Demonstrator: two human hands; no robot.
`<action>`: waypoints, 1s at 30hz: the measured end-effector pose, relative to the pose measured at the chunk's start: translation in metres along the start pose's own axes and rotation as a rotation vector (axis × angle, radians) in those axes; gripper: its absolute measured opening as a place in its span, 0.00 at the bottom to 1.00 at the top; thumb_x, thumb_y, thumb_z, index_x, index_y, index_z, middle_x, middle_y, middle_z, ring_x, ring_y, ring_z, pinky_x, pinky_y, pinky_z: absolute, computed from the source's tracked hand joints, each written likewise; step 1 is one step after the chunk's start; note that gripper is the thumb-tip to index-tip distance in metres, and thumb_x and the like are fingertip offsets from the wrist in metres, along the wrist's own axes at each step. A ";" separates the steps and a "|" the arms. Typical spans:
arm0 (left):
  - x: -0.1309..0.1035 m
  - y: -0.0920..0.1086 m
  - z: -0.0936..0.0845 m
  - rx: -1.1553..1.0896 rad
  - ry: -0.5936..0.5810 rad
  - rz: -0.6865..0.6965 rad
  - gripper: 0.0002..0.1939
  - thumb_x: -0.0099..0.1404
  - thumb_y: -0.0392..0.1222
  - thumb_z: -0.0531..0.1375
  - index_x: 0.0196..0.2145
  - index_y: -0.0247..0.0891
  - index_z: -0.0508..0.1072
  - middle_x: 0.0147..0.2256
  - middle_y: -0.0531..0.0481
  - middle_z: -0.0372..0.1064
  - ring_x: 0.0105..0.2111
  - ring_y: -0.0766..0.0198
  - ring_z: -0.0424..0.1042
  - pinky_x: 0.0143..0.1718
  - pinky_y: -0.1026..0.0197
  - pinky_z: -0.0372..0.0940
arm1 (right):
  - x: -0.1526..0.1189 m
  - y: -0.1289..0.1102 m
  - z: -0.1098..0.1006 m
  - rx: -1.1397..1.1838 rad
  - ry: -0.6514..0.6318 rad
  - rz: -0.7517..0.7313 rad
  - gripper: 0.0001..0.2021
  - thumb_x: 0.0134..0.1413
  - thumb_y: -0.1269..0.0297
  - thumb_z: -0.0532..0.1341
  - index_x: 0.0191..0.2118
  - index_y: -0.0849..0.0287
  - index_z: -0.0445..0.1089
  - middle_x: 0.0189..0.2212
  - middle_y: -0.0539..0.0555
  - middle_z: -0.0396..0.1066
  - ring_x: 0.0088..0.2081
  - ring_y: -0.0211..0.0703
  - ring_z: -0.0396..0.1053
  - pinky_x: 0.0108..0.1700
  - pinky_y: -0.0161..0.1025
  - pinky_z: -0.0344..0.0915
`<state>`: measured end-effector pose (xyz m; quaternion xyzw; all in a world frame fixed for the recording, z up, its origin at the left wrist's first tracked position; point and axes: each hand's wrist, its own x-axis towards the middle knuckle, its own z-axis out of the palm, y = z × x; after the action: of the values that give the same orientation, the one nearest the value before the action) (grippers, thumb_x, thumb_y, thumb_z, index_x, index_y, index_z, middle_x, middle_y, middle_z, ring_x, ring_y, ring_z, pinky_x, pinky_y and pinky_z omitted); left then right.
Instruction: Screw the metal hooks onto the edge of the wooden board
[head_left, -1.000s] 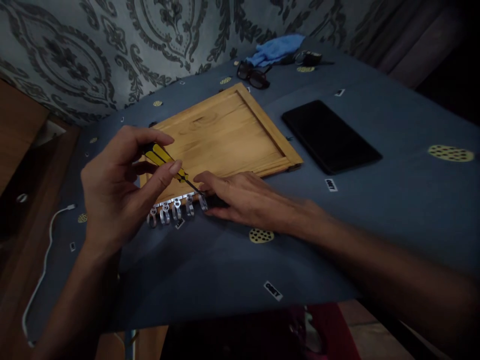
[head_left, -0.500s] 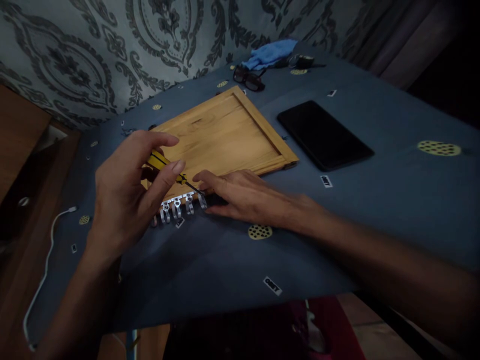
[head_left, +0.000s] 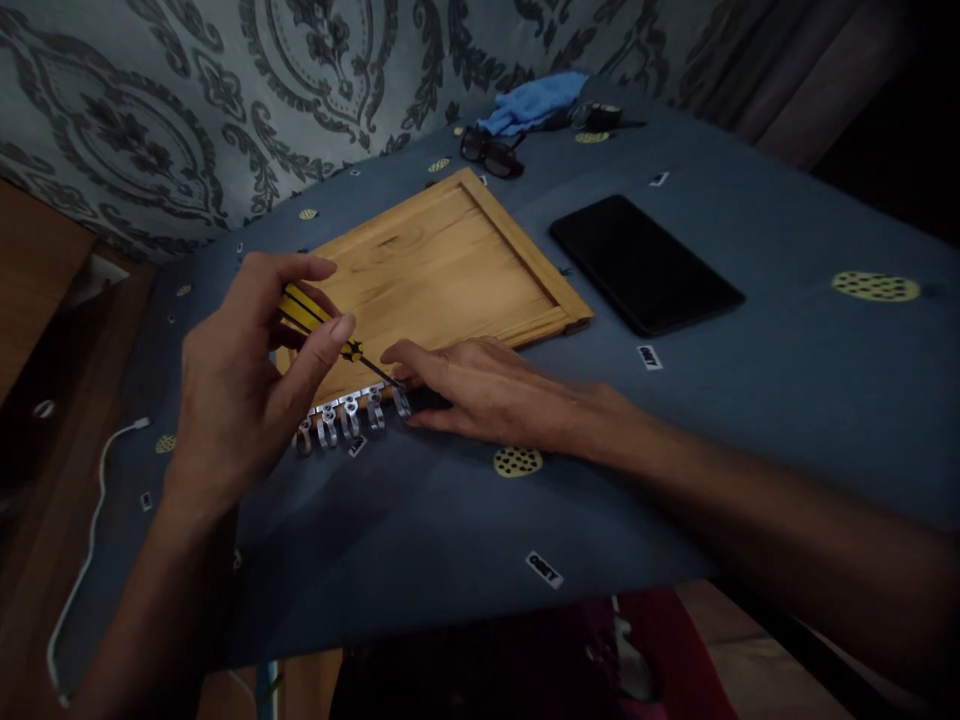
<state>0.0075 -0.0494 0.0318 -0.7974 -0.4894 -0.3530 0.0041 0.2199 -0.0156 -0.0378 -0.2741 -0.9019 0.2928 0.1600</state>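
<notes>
My left hand (head_left: 236, 380) is closed around the yellow and black handle of a screwdriver (head_left: 306, 312), thumb and fingers on either side. The screwdriver slants down to the right, its thin shaft ending at the rightmost hook. A metal hook rail (head_left: 350, 410) with several silver hooks runs along the near edge of a framed wooden board (head_left: 442, 265), which lies flat on the table. My right hand (head_left: 487, 385) grips the rail's right end at the board's edge, fingers bent around it. Its fingertips partly hide the screwdriver's tip.
A black tablet or large phone (head_left: 646, 265) lies right of the board. Sunglasses (head_left: 491, 152), a blue cloth (head_left: 534, 102) and a small dark object (head_left: 598, 118) sit at the back by the patterned wall. A white cable (head_left: 94, 530) hangs along the left side of the blue tablecloth (head_left: 420, 540).
My left hand and the screwdriver handle have shifted slightly left, with the tip staying at the rightmost hook. My right hand keeps its place there. The whole view has moved a little.
</notes>
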 end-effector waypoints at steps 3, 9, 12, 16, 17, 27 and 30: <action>0.001 -0.001 0.000 0.139 0.032 0.064 0.15 0.64 0.47 0.67 0.48 0.43 0.75 0.41 0.55 0.76 0.26 0.72 0.69 0.27 0.68 0.64 | 0.001 -0.002 -0.001 -0.006 -0.015 0.007 0.26 0.62 0.66 0.65 0.63 0.57 0.60 0.44 0.56 0.79 0.40 0.46 0.76 0.36 0.38 0.63; 0.000 0.001 -0.006 0.070 -0.009 0.014 0.15 0.65 0.40 0.67 0.49 0.42 0.75 0.35 0.57 0.72 0.26 0.74 0.68 0.27 0.70 0.62 | 0.000 -0.002 -0.001 0.007 -0.006 0.012 0.25 0.61 0.66 0.65 0.62 0.55 0.61 0.43 0.55 0.79 0.40 0.46 0.76 0.37 0.38 0.63; 0.000 0.000 -0.007 0.028 -0.045 -0.006 0.16 0.65 0.40 0.67 0.51 0.41 0.75 0.37 0.55 0.73 0.30 0.72 0.71 0.30 0.69 0.65 | 0.000 -0.001 0.000 0.009 -0.008 0.008 0.25 0.62 0.66 0.65 0.62 0.55 0.60 0.43 0.55 0.79 0.41 0.46 0.76 0.38 0.38 0.63; 0.000 -0.001 -0.004 0.097 -0.016 0.014 0.16 0.65 0.47 0.67 0.49 0.42 0.75 0.33 0.57 0.71 0.26 0.72 0.70 0.27 0.69 0.63 | 0.000 0.000 0.001 -0.010 -0.008 0.011 0.25 0.62 0.65 0.65 0.63 0.55 0.60 0.43 0.55 0.79 0.41 0.46 0.76 0.37 0.38 0.63; 0.000 -0.001 -0.003 0.125 0.002 0.020 0.16 0.65 0.49 0.68 0.48 0.42 0.75 0.32 0.58 0.71 0.25 0.72 0.69 0.26 0.69 0.62 | 0.000 0.000 0.001 -0.014 -0.003 0.008 0.25 0.62 0.65 0.65 0.63 0.55 0.60 0.42 0.55 0.79 0.40 0.46 0.76 0.37 0.38 0.63; 0.001 -0.001 -0.006 -0.057 -0.008 -0.134 0.21 0.58 0.40 0.71 0.49 0.44 0.76 0.40 0.53 0.76 0.29 0.70 0.71 0.29 0.66 0.66 | 0.000 0.000 0.000 0.001 -0.002 -0.005 0.23 0.61 0.66 0.65 0.60 0.55 0.61 0.42 0.54 0.79 0.39 0.45 0.76 0.37 0.38 0.63; 0.001 -0.001 -0.001 -0.146 -0.012 -0.171 0.17 0.58 0.40 0.70 0.45 0.43 0.76 0.37 0.54 0.74 0.29 0.70 0.71 0.29 0.66 0.66 | 0.000 0.000 0.000 -0.006 -0.012 -0.008 0.23 0.62 0.66 0.65 0.60 0.56 0.61 0.43 0.55 0.79 0.39 0.45 0.76 0.37 0.38 0.62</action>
<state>0.0065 -0.0490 0.0332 -0.7531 -0.5285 -0.3822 -0.0871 0.2200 -0.0157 -0.0374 -0.2694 -0.9048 0.2911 0.1551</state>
